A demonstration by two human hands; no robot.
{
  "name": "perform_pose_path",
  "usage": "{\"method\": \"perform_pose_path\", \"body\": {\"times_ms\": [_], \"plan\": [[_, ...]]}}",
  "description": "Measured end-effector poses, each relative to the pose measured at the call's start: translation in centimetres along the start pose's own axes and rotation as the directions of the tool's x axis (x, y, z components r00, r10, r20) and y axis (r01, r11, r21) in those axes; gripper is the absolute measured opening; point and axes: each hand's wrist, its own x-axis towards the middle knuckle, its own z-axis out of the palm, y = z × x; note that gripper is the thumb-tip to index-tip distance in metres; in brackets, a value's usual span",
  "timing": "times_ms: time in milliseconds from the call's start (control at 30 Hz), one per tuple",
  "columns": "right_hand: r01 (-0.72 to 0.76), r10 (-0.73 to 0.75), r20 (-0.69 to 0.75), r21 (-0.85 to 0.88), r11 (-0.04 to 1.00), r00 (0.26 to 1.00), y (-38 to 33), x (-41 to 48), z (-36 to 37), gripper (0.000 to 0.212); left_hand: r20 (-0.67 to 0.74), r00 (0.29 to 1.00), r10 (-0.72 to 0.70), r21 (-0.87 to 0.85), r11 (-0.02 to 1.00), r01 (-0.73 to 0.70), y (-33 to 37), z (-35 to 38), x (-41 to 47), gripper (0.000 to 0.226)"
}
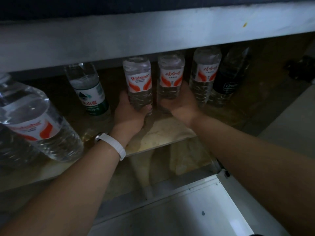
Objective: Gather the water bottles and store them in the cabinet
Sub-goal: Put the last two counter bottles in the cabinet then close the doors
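Two water bottles are held upright at the middle of the cabinet shelf (170, 141), one in each hand. The left middle bottle (139, 82) is gripped low on its body by the left hand (131, 114): the thumb (148, 108) is curled across its front, and the other fingers are wrapped behind it, out of sight. The right middle bottle (170, 79), just beside it, is cupped near its base by the right hand (180, 104), whose fingers are curled round the far side and mostly hidden. Six bottles are counted on the shelf. Four carry red-and-white labels: the two held ones, a third red-and-white bottle (204, 74) further toward the shelf's right end, and a large bottle (34, 120) at the shelf's left front. One green-labelled bottle (88, 89) is seen left of the shelf's middle, and one dark-labelled bottle (228, 79) nearest its right end. A white wristband (112, 143) is worn on the left wrist, above the shelf's front edge.
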Motion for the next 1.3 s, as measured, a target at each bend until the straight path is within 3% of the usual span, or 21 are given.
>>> {"method": "perform_pose_path", "body": {"times_ms": [200, 367, 567, 700, 800, 900, 1000, 1133, 1300], "plan": [[0.024, -0.026, -0.071, -0.039, 0.999, 0.997, 0.0, 0.0, -0.5, 0.061, 0.031, 1.0, 0.004, -0.019, 1.0, -0.003, 0.3, 0.4, 0.2, 0.069], [0.069, -0.069, -0.027, -0.024, 0.997, 0.997, -0.3, -0.3, -0.9, 0.046, 0.013, 0.999, 0.039, -0.021, 0.999, -0.039, 0.2, 0.9, -0.2, 0.068], [0.063, -0.063, -0.021, 0.006, 0.998, 0.998, -0.7, -1.4, -1.1, 0.048, 0.058, 0.995, 0.076, -0.022, 0.997, -0.074, 0.5, 0.2, -1.4, 0.059], [-0.051, 0.05, 0.026, 0.058, 0.997, 0.998, -1.2, -2.4, -1.6, 0.05, 0.078, 0.997, 0.014, -0.118, 0.993, -0.005, -0.2, -1.3, -3.6, 0.064], [-0.08, 0.079, 0.011, 0.1, 0.992, 0.997, -1.7, -3.5, -1.9, 0.06, -0.006, 1.0, 0.016, -0.108, 0.994, -0.017, -0.9, -3.0, -6.5, 0.061], [-0.049, 0.053, -0.032, 0.096, 0.994, 0.998, -2.1, -5.6, -1.9, 0.045, -0.148, 0.989, 0.007, -0.079, 0.997, -0.019, -1.9, -5.4, -9.3, 0.046], [-0.003, 0.008, -0.058, 0.085, 0.996, 0.998, -2.0, -8.0, -0.9, 0.049, -0.29, 0.957, 0.023, -0.049, 0.998, -0.039, -3.5, -7.8, -11.6, 0.029], [0.047, -0.047, 0.081, 0.001, 0.999, 0.996, -3.1, -9.8, 2.1, 0.054, -0.454, 0.89, -0.039, -0.056, 0.998, 0.015, -5.5, -10.3, -13.0, 0.018], [0.114, -0.096, 0.251, -0.058, 0.992, 0.963, -5.9, -8.7, 7.4, 0.065, -0.546, 0.838, -0.014, -0.01, 1.0, 0.011, -6.5, -12.2, -12.5, 0.04]]}}
